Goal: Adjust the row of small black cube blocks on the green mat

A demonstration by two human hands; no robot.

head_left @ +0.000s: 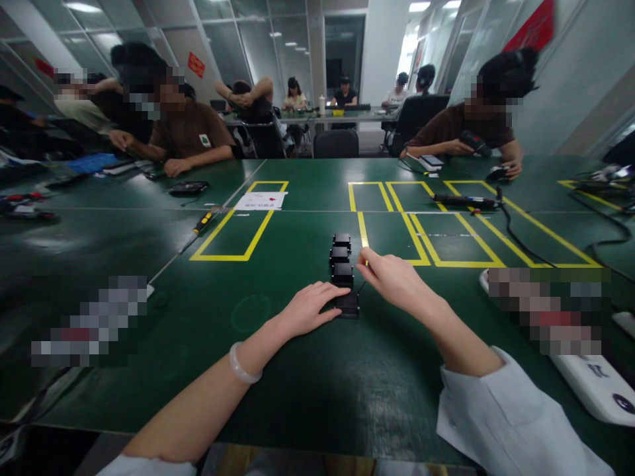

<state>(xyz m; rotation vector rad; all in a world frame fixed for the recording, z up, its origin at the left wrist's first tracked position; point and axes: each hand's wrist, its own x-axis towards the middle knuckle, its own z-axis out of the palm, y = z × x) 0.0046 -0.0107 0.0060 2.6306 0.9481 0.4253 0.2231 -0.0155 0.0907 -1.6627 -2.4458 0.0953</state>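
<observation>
Several black boxy parts [340,254] stand in a row on the green table, leading away from me. At the near end of the row is another black part [348,305], with my left hand [315,305] closed on its left side, fingers on top and thumb at the near edge. My right hand [391,277] is just above and to the right of that part. Its fingers pinch a thin dark rod [362,289] that slants down to the part's right side. The rod's upper end is hidden in my fingers, and its exact kind cannot be made out.
Yellow tape outlines [248,256] mark the table [278,396]. A yellow-black screwdriver [202,223] lies left, near a white paper [260,200]. A black corded tool [464,201] lies right. White power strips [590,377] flank me. Two people sit across the table.
</observation>
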